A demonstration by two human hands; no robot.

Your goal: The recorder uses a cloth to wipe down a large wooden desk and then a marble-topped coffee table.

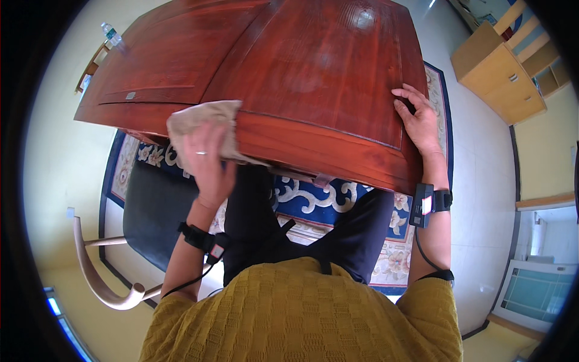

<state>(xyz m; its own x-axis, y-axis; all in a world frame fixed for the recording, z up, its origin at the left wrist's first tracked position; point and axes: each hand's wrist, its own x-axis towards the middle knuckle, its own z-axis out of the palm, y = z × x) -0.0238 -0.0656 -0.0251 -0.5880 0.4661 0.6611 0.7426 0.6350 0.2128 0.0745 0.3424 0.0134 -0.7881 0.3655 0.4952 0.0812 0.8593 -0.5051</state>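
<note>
The relation I keep my eye on is the cloth against the near edge of the red-brown table. I read the cloth at the left part of that edge, overlapping the tabletop with its upper margin while the rest drapes down over the table's front face. It is creased and partly covered, so I can't call a sure long axis; its upper margin runs roughly along the table's near edge, and a thin corner trails off beneath it, towards the table's right. The left hand is far the nearer one: it lies right over the cloth, fingers pointing up towards the tabletop, but motion blur keeps me from telling whether it grips or only presses. The right hand is well apart from the cloth, at the table's right edge, empty, its fingers loosely bent with the tips on the top.
</note>
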